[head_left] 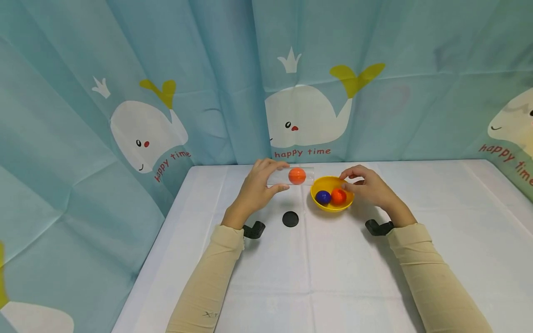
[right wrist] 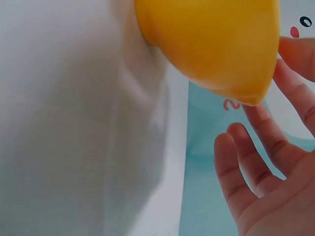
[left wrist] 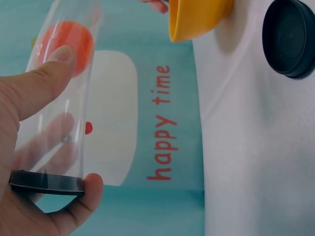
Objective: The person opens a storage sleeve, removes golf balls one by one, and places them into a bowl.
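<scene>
My left hand (head_left: 259, 184) grips a clear tube (left wrist: 74, 105) between thumb and fingers, holding it sideways above the table. Inside the tube is an orange ball (head_left: 297, 175); a black cap (left wrist: 47, 183) closes the tube's end near the palm. Beside the tube's far end, a yellow bowl (head_left: 331, 208) contains a blue ball (head_left: 323, 197) and another orange ball (head_left: 338, 196). At the bowl's right rim is my right hand (head_left: 370, 187), fingers loosely bent and thumb over the rim near that orange ball. The bowl partly hides its fingertips in the right wrist view.
A round black lid (head_left: 290, 218) lies on the white tabletop (head_left: 287, 277), between the hands and nearer to me. Behind the table hangs a blue curtain (head_left: 233, 92) with printed whales. A black wrist mount (head_left: 254, 230) juts from the left wrist.
</scene>
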`<state>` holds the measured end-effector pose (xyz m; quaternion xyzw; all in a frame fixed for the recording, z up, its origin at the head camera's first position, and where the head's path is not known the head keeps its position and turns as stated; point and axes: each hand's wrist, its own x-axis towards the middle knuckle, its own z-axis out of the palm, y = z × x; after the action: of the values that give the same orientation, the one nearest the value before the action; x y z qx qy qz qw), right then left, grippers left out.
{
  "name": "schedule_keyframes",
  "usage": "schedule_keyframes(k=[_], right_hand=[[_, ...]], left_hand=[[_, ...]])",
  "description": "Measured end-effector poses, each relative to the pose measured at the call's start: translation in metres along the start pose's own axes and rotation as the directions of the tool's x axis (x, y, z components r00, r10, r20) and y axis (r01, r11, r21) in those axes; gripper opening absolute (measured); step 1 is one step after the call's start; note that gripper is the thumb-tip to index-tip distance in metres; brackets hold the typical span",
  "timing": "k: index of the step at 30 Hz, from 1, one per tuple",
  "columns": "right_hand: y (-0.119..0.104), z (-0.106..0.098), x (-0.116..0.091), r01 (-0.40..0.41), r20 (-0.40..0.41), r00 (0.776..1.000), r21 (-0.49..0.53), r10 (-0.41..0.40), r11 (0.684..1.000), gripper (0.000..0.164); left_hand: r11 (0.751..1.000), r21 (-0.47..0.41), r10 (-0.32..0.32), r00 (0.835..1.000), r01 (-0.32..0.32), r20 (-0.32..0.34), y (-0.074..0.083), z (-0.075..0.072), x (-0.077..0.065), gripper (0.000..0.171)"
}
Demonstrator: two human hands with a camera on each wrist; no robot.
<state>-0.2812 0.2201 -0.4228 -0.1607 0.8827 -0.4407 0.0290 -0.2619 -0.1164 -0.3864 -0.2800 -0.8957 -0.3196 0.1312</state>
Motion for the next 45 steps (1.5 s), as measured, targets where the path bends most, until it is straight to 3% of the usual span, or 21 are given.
schedule_keyframes(k=[17, 26, 45], right_hand=[[-0.024, 0.003, -0.002, 0.062, -0.063, 0.996, 0.000, -0.062, 0.998, 0.028], [-0.040, 0.012, -0.002, 0.113, -0.011, 0.994, 0.041, -0.113, 0.993, 0.025], [-0.048, 0.032, 0.002, 0.109, 0.059, 0.991, 0.131, -0.117, 0.985, 0.038]], left_hand=[[1.000, -0.010, 0.014, 1.000, -0.014, -0.011, 0.002, -0.001, 0.000, 0.053], [1.000, -0.001, 0.023, 1.000, -0.023, -0.009, 0.004, -0.002, 0.000, 0.053], [0.999, 0.039, 0.021, 1.000, -0.021, 0.005, 0.006, 0.000, 0.000, 0.054]])
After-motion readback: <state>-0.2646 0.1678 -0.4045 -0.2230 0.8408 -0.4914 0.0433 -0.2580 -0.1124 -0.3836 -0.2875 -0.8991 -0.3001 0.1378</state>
